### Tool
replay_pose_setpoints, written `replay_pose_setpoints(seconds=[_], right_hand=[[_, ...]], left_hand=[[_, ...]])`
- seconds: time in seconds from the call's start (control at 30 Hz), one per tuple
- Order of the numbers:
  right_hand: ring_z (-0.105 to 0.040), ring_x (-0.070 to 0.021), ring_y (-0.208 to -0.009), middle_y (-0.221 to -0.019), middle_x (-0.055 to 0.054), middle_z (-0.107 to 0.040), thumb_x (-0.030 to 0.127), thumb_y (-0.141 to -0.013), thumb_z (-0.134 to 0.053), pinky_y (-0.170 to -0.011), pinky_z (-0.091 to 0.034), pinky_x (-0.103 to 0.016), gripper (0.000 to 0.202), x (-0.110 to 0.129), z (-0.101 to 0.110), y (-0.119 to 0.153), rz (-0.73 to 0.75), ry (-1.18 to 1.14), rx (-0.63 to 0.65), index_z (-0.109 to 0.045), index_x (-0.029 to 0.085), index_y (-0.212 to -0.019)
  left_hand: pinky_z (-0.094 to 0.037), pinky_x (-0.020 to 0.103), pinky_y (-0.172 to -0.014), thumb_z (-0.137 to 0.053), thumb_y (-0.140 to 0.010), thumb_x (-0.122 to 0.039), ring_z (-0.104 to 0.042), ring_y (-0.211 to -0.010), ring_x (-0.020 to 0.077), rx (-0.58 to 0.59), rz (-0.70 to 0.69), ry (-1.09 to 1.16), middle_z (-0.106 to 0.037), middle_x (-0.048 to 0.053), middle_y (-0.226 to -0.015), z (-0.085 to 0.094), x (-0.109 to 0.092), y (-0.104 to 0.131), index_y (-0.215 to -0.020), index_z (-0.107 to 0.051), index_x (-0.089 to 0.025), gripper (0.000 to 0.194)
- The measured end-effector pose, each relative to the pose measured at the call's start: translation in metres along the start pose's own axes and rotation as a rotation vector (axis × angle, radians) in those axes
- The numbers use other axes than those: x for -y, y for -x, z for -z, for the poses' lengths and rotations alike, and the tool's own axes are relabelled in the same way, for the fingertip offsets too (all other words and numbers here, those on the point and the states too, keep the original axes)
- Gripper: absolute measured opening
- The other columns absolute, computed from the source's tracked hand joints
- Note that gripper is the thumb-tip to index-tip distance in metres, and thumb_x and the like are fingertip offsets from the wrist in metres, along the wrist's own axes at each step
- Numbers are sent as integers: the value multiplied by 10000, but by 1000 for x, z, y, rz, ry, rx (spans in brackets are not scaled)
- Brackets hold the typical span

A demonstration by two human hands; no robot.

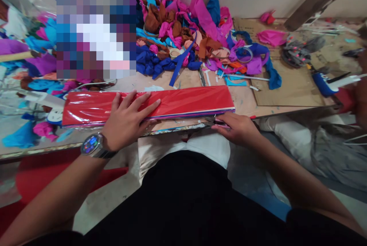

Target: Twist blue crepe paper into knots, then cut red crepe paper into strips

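Fingers of the left hand spread flat, gripping nothing, on the pack near the front of the desk; the right hand clasps apparent scissors at its right front corner. Judged step: steadying the pack; next calls for aligned layers. Scraps crowd behind it; cardboard lies rightward.

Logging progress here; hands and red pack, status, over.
Left hand spread on red pack. Right hand holding apparent scissors by pack's right end. Scraps heaped behind; none on pack.
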State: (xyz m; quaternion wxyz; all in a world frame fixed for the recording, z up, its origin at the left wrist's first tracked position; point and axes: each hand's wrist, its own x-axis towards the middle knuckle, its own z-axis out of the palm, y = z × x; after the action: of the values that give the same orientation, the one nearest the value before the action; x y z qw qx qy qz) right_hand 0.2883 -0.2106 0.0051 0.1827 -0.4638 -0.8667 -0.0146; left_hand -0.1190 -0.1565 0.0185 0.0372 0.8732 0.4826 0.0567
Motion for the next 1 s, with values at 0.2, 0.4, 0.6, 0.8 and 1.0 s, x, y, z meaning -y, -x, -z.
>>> replay_pose_setpoints(seconds=[0.2,0.4,0.6,0.8,1.0], right_hand=[[-781,-218,-820,-970,-105,-834,549,-1083,-568,-688,-547,-315,454,4,-3,-8,20,-5,-10,-769,142,-1071],[-765,-192,-805,-933,-83,-833,546,-1091,-555,-678,-518,-289,428,7,-5,-11,-13,-34,12,-779,186,-1031],[-740,-191,-752,-897,-82,-814,584,-1075,-566,-649,-498,-300,462,8,-6,-11,24,-9,10,-777,173,-1054],[-760,-212,-826,-983,-100,-826,583,-1079,-558,-665,-490,-306,464,9,-7,-14,-7,18,50,-767,171,-1119],[-762,-216,-838,-994,-98,-830,588,-1089,-531,-645,-473,-314,490,17,-11,-24,33,-28,61,-775,163,-1104]], left_hand=[[-178,716,-1304,-515,-1068,-501,-287,-1634,452,14,-9,3,-364,56,-1774,1,-1,-1,-1661,-437,-417,603],[-181,709,-1307,-487,-1080,-521,-287,-1635,437,14,-12,-15,-360,47,-1775,1,0,-2,-1662,-431,-421,594],[-173,720,-1309,-496,-1072,-531,-277,-1639,447,14,-13,2,-359,59,-1774,1,-1,-3,-1664,-432,-409,609],[-160,723,-1312,-494,-1070,-544,-279,-1638,454,12,-1,18,-367,56,-1771,1,-3,-4,-1659,-439,-419,604],[-166,749,-1295,-489,-1072,-543,-283,-1633,466,19,-8,8,-367,71,-1770,0,-4,-6,-1665,-429,-415,609]])
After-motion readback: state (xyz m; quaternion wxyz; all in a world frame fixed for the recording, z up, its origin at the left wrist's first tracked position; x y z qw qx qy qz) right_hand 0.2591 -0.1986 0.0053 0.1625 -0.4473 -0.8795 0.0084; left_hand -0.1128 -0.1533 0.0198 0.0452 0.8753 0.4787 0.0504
